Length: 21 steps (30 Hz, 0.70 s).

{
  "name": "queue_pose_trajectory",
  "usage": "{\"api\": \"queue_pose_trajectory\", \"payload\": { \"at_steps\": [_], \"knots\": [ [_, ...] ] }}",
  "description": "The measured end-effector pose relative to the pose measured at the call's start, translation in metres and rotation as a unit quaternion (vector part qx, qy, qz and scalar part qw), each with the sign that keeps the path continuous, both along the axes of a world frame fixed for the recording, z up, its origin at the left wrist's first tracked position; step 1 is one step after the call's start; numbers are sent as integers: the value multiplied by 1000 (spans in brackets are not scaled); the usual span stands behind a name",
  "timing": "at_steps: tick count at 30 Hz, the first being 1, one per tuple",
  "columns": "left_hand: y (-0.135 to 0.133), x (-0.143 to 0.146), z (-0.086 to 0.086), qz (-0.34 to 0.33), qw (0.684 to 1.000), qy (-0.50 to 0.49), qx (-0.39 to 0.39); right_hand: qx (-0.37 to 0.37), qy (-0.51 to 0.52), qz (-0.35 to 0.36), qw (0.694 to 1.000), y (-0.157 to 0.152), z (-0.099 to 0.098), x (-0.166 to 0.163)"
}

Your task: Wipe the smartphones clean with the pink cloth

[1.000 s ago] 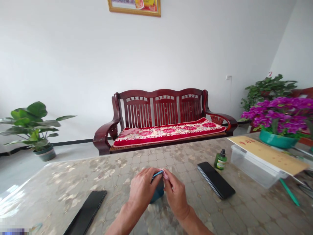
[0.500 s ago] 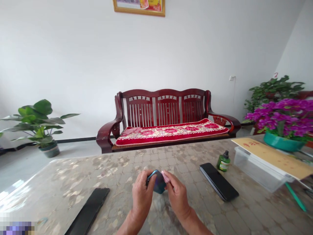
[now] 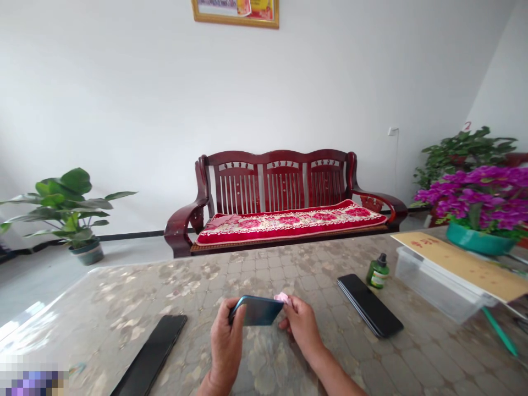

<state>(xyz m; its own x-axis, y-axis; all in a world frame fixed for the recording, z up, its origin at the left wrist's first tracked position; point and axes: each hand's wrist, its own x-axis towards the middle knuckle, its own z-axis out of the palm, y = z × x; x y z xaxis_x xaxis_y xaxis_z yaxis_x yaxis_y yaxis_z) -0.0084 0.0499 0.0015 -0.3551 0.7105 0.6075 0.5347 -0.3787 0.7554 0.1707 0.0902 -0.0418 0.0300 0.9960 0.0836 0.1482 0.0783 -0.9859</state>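
A blue smartphone (image 3: pixel 259 311) is held above the table, lying sideways and tilted. My left hand (image 3: pixel 226 341) grips its left end, thumb on the near face and fingers behind. Pinched in my right hand (image 3: pixel 303 327) is a small pink cloth (image 3: pixel 282 298), which touches the phone's upper right corner. The fingertips behind the cloth are partly hidden. To the left lies a long black phone-shaped object (image 3: pixel 150 355), and to the right a black smartphone (image 3: pixel 369 305) rests flat, seemingly on top of another slab.
A green dropper-tipped bottle (image 3: pixel 378 272) stands beyond the right phone. Farther right are a clear plastic box (image 3: pixel 437 283) under a tan folder (image 3: pixel 462 261), a green pen (image 3: pixel 499 331) and a teal flowerpot (image 3: pixel 474 239). A wooden bench (image 3: pixel 284 181) stands behind the patterned table (image 3: pixel 206 280).
The phone has turned from an upright, angled pose to lying sideways. My left hand has moved left and down; the right hand with the cloth has shifted slightly right, to the phone's right end.
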Motion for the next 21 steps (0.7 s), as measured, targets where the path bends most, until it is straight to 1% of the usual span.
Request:
{"api": "queue_pose_trajectory", "payload": {
  "at_steps": [2, 4, 7, 10, 13, 15, 17, 21],
  "knots": [
    [-5, 0, -2, -22, 999, 23, 16, -3, 2, 0, 1000, 0, 1, 1],
    [-10, 1, -4, -53, 996, 54, 42, 16, -5, -18, 1000, 1, 2, 3],
    [-19, 3, -7, -128, 980, 122, 89, 48, -10, -50, 998, 5, 0, 4],
    [-25, 9, -7, -213, 944, 209, 139, 75, -13, -52, 996, 8, -5, 4],
    [-29, 17, -8, -270, 901, 292, 173, 94, -22, -31, 995, 9, -9, 4],
    [-30, 21, -10, -289, 879, 333, 181, 100, -43, -22, 994, 9, -11, 5],
    [-30, 24, -13, -296, 867, 359, 182, 106, -88, -25, 990, 9, -11, 7],
    [-30, 26, -19, -294, 864, 371, 170, 112, -176, -37, 977, 10, -10, 11]
  ]
}}
